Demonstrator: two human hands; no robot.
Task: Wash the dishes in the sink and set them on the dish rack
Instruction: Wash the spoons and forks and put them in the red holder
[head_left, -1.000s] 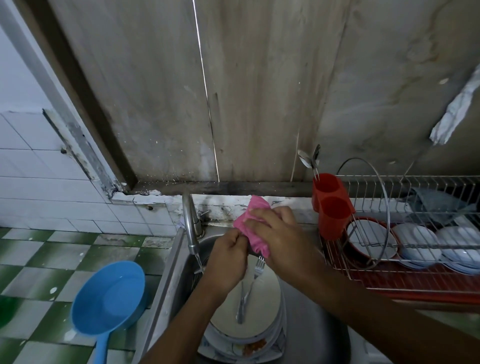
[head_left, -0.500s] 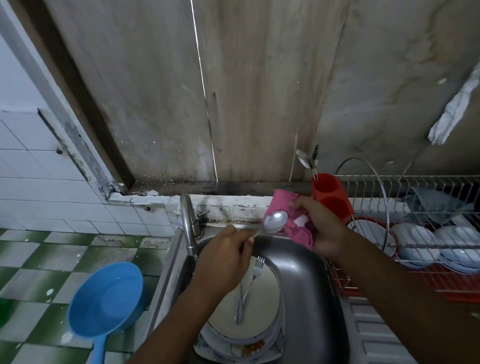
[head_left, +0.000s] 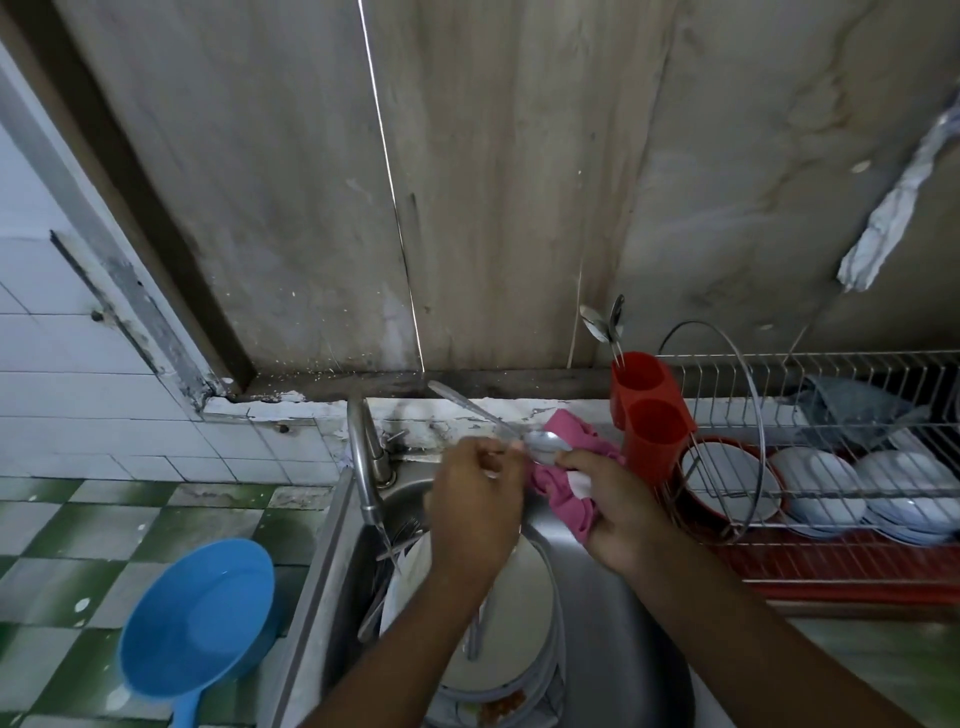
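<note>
Between the fingertips (head_left: 571, 459), just above the sink (head_left: 623, 597), rub the spoon (head_left: 545, 443) bowl front and back with the pink cloth (head_left: 571, 501) clenched in the right hand (head_left: 623, 506). Brace the handle, pinched by the left hand (head_left: 475, 504), against slipping.
</note>
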